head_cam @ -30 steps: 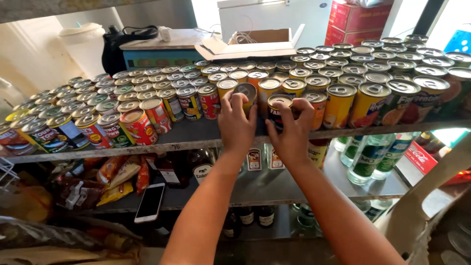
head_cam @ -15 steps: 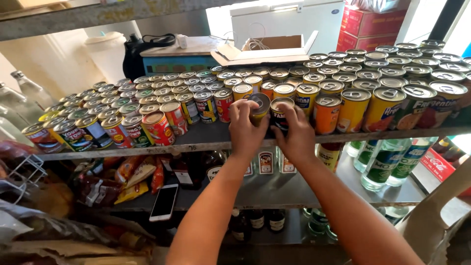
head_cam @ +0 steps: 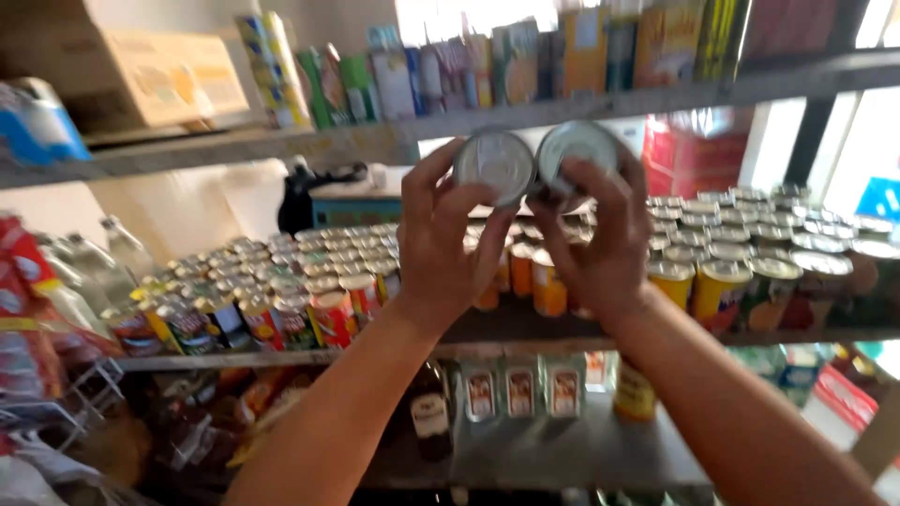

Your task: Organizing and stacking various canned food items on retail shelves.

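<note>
My left hand (head_cam: 444, 245) grips a tin can (head_cam: 494, 166) and my right hand (head_cam: 592, 242) grips a second tin can (head_cam: 574, 150). Both cans are raised side by side, touching, their silver ends turned toward me, just below the upper shelf (head_cam: 234, 145). Beneath my hands lies the middle shelf (head_cam: 281, 357), packed with rows of upright cans (head_cam: 309, 305) with red, yellow and orange labels.
The upper shelf carries cardboard boxes (head_cam: 122, 70) and upright packets (head_cam: 412, 80). Bottles (head_cam: 112, 262) stand at the left end of the middle shelf. A lower shelf holds small jars (head_cam: 520, 392) and a dark bottle (head_cam: 431, 412). Red crates (head_cam: 694, 155) sit behind.
Both hands have lifted the two cans off the middle shelf, from the front row up to just under the upper shelf. My view has tilted upward.
</note>
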